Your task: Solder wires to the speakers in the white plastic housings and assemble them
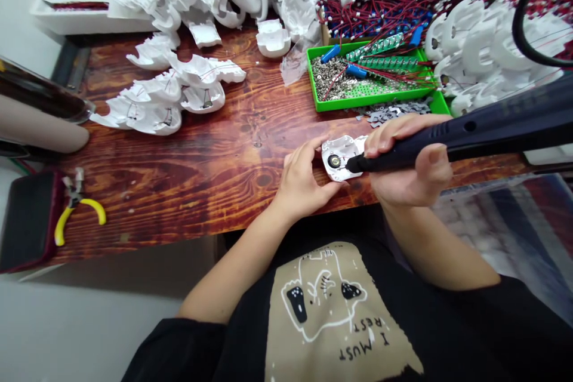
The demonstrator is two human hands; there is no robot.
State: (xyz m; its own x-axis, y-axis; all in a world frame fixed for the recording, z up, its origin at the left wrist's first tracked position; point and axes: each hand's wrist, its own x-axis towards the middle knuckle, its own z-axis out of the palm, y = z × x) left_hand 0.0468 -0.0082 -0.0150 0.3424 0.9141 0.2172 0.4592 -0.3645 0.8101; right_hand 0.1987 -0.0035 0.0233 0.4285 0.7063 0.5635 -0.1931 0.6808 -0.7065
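Note:
A small white plastic shell (341, 154) with a round dark part in its middle lies on the wooden table (188, 173) near the front edge. My left hand (304, 182) pinches the shell's left side and steadies it. My right hand (409, 158) is wrapped round a dark electric screwdriver (474, 131). The tool's tip touches the shell just right of the round part.
A green tray (320, 80) of screws, blue parts and green boards stands behind the shell, with red wires beyond. White shells are heaped along the back and lie in a group at left (165, 95). Yellow-handled pliers (76, 206) rest at the left edge.

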